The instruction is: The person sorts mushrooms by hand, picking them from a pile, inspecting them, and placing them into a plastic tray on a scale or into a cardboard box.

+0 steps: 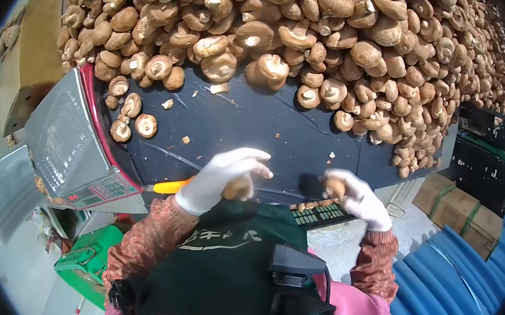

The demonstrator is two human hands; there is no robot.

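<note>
My left hand (221,176), in a white glove, is in front of my body at the near edge of the dark table (237,125). Its thumb and fingers curl around a brown mushroom (238,188), with the index finger stretched out to the right. Across from it, my right hand (362,200), gloved too, grips another mushroom (334,187) in its fingers. Beside my left wrist lies an orange handle (172,186); whatever it belongs to is partly hidden. Beyond both hands rises a large heap of shiitake mushrooms (336,3).
A scale (90,146) with a metal platform stands at left, above a green basket (85,257). Below my right hand is a black crate (320,214) with some mushrooms. Cardboard boxes (459,210) and blue corrugated material (442,288) lie to the right. Mushroom scraps dot the table.
</note>
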